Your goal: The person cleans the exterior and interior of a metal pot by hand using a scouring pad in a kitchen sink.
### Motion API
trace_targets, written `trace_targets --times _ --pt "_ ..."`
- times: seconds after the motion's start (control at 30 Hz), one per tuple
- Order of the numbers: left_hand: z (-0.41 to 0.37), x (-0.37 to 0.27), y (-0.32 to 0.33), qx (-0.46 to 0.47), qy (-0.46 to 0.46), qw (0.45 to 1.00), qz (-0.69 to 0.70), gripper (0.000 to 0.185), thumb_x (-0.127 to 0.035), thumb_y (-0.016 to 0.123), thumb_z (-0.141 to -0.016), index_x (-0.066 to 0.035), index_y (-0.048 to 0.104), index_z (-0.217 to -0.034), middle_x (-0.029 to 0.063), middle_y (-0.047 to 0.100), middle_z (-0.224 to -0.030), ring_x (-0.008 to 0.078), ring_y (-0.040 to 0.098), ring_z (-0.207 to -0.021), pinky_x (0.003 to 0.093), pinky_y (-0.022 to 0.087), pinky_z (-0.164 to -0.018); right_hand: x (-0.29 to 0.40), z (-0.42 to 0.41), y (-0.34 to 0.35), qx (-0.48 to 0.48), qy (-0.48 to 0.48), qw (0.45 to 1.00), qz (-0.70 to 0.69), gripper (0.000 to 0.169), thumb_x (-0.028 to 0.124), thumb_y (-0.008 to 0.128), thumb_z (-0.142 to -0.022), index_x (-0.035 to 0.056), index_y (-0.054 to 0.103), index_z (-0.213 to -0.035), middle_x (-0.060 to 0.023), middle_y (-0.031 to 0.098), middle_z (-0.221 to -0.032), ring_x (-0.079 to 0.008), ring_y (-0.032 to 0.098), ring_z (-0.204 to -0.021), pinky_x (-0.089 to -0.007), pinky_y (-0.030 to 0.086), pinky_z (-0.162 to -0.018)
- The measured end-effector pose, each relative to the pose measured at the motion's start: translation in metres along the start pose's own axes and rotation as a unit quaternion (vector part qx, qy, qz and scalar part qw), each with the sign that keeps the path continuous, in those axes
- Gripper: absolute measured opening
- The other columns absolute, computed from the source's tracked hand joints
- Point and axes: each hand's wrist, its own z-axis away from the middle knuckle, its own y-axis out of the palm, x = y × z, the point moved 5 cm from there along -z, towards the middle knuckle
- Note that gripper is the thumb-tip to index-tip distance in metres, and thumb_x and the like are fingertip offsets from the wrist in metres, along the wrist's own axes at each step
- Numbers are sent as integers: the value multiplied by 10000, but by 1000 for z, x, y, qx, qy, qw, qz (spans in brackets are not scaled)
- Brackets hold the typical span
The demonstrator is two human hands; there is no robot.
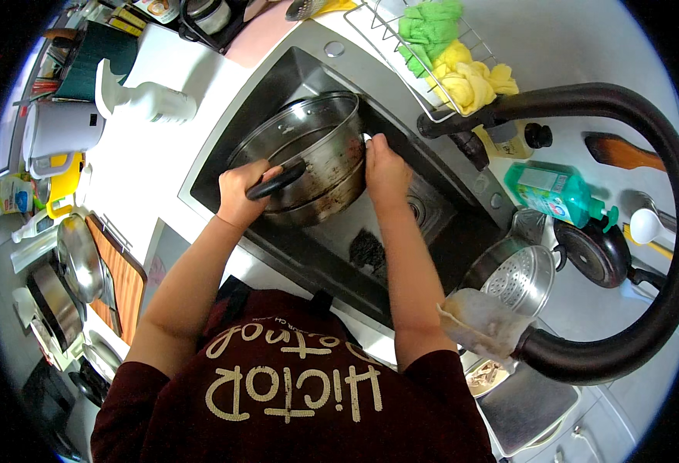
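Observation:
A deep stainless-steel pot (pixel 328 168) with brown stains on its outer wall is tilted over the dark sink (pixel 432 249). My left hand (pixel 242 191) is closed around its black side handle (pixel 275 180). At the pot's far right side is my right hand (pixel 387 168), its fingers against the wall; a small white bit shows at the fingertips, and whatever else is in that hand is hidden. A black scouring pad (pixel 368 250) lies on the sink floor below the pot, left of the drain (pixel 415 209).
A black faucet (pixel 605 98) arches along the right, its end wrapped in stained cloth. Behind the sink hangs a wire rack (pixel 374 35) with green and yellow cloths (pixel 469 75). A white spray bottle (pixel 154 103) lies at left; a green soap bottle (pixel 553 194) and steamer (pixel 518 280) are at right.

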Motion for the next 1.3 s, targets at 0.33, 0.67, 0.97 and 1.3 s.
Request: trace_targets --times 0.33,0.67,0.97,1.3 --pt "-3 -2 -2 -1 2 1000 4 372 -275 653 -916 -46 515 -658 167 509 -595 391 526 -542 411 412 -479 2 -2 -4 32 -2 999 -28 236 347 481 -1004 120 488 -941 -172 667 -742 -431 649 -688 -578 479 -594" --pt "0 -1 1 5 3 1000 -2 357 -261 649 -918 -44 538 -657 164 519 -592 379 541 -528 401 430 -481 -3 -23 3 12 24 997 -72 248 336 505 -994 103 506 -910 -217 635 -726 -465 617 -708 -558 457 -602" --pt "2 2 3 24 -7 1000 13 381 -258 639 -929 -29 510 -654 173 485 -587 377 526 -525 397 411 -479 -18 -28 6 34 66 996 -55 233 321 522 -984 99 531 -915 -216 647 -759 -472 620 -767 -575 466 -655" --pt "0 -3 0 12 -1 1000 19 372 -255 644 -920 -29 508 -657 175 494 -594 387 531 -537 411 415 -489 -10 -27 2 64 49 993 -85 251 338 498 -991 94 530 -944 -227 665 -805 -471 636 -768 -578 488 -657"
